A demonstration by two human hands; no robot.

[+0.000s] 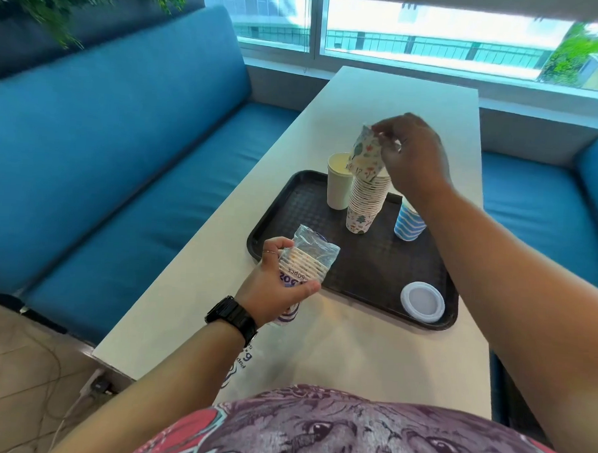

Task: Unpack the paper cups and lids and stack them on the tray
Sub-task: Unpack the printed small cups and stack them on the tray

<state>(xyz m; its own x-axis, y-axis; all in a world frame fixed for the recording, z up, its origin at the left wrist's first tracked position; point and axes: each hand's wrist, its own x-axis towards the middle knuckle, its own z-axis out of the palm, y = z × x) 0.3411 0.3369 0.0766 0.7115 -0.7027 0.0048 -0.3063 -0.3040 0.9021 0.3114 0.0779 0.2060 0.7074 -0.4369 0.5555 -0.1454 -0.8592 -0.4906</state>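
A black tray (374,270) lies on the white table. On it stands a tall stack of upside-down patterned paper cups (365,202). My right hand (410,156) pinches one patterned cup (366,154), tilted, at the top of that stack. My left hand (278,283) grips a clear plastic pack (306,261) with several cups left inside, over the tray's near left corner. A plain cream cup (339,183) stands behind the stack, a blue striped cup (409,222) sits upside down to the right, and a white lid (422,302) lies at the tray's near right corner.
The white table (353,359) runs toward a window, with blue bench seats (122,170) on both sides. A printed plastic wrapper (243,361) lies on the table under my left forearm. Cables run across the tiled floor at lower left.
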